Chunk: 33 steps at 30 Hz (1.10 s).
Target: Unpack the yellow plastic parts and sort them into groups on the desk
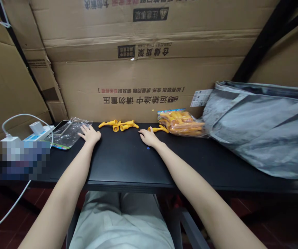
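My left hand (90,135) lies on the black tabletop with its fingers spread, at the edge of a clear plastic bag (77,133). It holds nothing. My right hand (149,137) rests palm down with its fingers stretched out to the left. Right behind its thumb is a yellow horn-shaped plastic piece (161,129); whether they touch I cannot tell. Between the hands, farther back, several similar yellow horn-shaped pieces (116,128) lie in a loose group. More of them fill a clear bag (182,123) to the right.
A grey fabric bag (258,128) occupies the right side of the black table (128,166). At left are a phone (62,128), a power strip (41,134) with white plugs and a white cable. Cardboard (143,76) walls the back. A small blue speck (148,148) lies near my right wrist.
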{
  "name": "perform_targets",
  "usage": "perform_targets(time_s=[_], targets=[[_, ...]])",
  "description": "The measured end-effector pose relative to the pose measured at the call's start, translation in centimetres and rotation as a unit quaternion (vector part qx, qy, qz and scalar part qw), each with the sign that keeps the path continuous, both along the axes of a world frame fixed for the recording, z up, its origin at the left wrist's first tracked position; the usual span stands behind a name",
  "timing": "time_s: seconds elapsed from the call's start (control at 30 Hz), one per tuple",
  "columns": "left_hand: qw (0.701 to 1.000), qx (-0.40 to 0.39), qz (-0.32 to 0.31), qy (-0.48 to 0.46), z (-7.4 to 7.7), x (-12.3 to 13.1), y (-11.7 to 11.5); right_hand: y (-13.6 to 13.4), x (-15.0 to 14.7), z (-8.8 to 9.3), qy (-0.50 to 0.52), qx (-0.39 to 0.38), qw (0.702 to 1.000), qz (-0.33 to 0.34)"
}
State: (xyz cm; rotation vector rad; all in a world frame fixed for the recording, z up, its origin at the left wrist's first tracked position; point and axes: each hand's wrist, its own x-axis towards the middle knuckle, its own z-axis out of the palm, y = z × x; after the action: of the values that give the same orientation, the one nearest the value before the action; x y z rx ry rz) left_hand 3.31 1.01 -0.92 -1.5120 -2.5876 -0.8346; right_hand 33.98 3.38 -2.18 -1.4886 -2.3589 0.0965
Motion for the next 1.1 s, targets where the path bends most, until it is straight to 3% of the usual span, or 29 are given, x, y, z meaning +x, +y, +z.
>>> perform_targets(time_s=[0.13, 0.4, 0.73, 0.9, 1.1], targets=[[0.998, -0.025, 0.028, -0.054, -0.6, -1.5, 0.6, 0.2, 0.2, 0.0, 0.006, -0.014, 1.0, 0.007], [0.998, -0.002, -0.058, -0.029, -1.0, -1.3, 1.2, 0.5, 0.3, -0.3, 0.024, -0.015, 1.0, 0.006], [0.996, -0.018, -0.086, 0.024, 0.0, 0.0, 0.4, 0.0, 0.1, 0.2, 0.004, -0.025, 1.0, -0.001], [0.993, -0.06, -0.105, -0.001, 1.5, 0.4, -0.2, 0.0, 0.1, 0.3, 0.003, -0.026, 1.0, -0.002], [0.992, -0.066, -0.097, 0.039, 2.8, 1.4, -1.1, -0.1, 0.0, 0.4, -0.005, -0.033, 0.999, -0.011]])
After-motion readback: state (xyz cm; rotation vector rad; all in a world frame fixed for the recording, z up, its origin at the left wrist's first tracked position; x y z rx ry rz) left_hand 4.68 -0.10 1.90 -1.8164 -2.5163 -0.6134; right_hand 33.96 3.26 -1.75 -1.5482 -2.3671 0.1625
